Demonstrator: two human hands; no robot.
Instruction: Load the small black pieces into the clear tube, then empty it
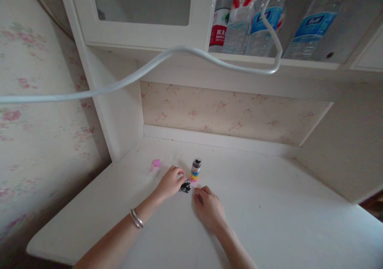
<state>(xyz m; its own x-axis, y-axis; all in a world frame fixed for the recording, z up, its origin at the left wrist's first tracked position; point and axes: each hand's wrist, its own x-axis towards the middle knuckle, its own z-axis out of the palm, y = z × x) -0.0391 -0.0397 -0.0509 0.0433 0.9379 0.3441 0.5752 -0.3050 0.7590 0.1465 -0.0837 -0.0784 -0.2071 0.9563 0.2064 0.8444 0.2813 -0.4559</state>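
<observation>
A small clear jar [196, 170] with a colourful label stands upright on the white desk, its top uncovered and black bands inside. In front of it lies a loose pile of thin black elastic bands [185, 187]. My left hand [171, 182] is at the pile's left edge, thumb and fingers bent toward each other; anything between the fingertips is too small to make out. To the right of the pile, my right hand [209, 207] rests on the desk with its fingers curled in, hiding whatever they may hold. A pink lid [156, 164] lies left of the jar, apart from both hands.
The white desk [275, 213] meets a low back ledge and a side panel. Above hangs a cabinet [143, 36] with several plastic bottles [266, 26] on its open shelf. A white cable [125, 79] crosses the view in front of the cabinet.
</observation>
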